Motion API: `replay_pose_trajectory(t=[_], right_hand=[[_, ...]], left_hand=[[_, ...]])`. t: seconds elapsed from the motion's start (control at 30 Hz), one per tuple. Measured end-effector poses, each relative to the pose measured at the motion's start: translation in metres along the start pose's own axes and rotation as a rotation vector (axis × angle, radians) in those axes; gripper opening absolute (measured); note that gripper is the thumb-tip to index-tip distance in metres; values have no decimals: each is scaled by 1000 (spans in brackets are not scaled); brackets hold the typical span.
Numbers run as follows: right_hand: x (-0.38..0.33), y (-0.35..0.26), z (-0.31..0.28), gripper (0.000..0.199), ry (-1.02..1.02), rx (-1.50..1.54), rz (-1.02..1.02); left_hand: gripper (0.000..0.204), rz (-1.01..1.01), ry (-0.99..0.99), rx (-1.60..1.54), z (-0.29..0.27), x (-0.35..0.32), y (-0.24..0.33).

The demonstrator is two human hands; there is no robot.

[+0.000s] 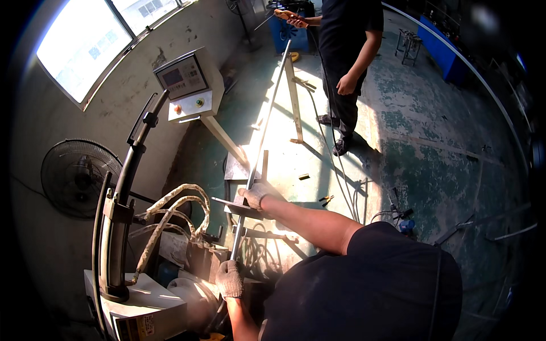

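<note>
A long, straight metal tube (pixel 266 126) runs from near my body away to the far end, slightly to the right. My left hand (pixel 230 278), in a knit work glove, is wrapped round its near end. Farther along, my right hand (pixel 256 196), gloved too, is closed on the same tube with the arm stretched out. Just below that hand a flat metal plate (pixel 232 209) lies across the tube's line. The tube's far part is at the top of a slanted pale stand (pixel 295 105). The fingertips of both hands are partly hidden.
On the left stand a control panel (pixel 183 77), a wall fan (pixel 77 177) and a machine with an upright black cylinder (pixel 118 227) and wrapped hoses (pixel 170 202). Ahead, another person (pixel 348 51) holds an orange clamp-like tool (pixel 284 14). Cables (pixel 330 148) trail over the floor.
</note>
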State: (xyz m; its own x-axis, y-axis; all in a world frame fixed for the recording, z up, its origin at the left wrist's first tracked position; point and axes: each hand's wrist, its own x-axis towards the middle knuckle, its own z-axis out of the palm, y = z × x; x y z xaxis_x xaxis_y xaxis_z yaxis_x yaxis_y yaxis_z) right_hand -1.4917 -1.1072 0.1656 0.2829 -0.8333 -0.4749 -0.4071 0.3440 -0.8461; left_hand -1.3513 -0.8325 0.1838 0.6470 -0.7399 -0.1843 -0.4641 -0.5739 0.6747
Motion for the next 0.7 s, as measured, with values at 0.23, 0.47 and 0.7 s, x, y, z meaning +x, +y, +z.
replay_pose_trajectory(t=[0.23,0.47,0.7], right_hand=[[-3,0,-1,62,24,-6,-20],[-7,-5,-2,63,6,18,19],[14,11,8,64,14,28,-1]], left_hand=[[38,10,1,-14,0,1,-2],[38,-22,-9,-24,0,1,-3],[37,9,4,-2,-1,0,3]])
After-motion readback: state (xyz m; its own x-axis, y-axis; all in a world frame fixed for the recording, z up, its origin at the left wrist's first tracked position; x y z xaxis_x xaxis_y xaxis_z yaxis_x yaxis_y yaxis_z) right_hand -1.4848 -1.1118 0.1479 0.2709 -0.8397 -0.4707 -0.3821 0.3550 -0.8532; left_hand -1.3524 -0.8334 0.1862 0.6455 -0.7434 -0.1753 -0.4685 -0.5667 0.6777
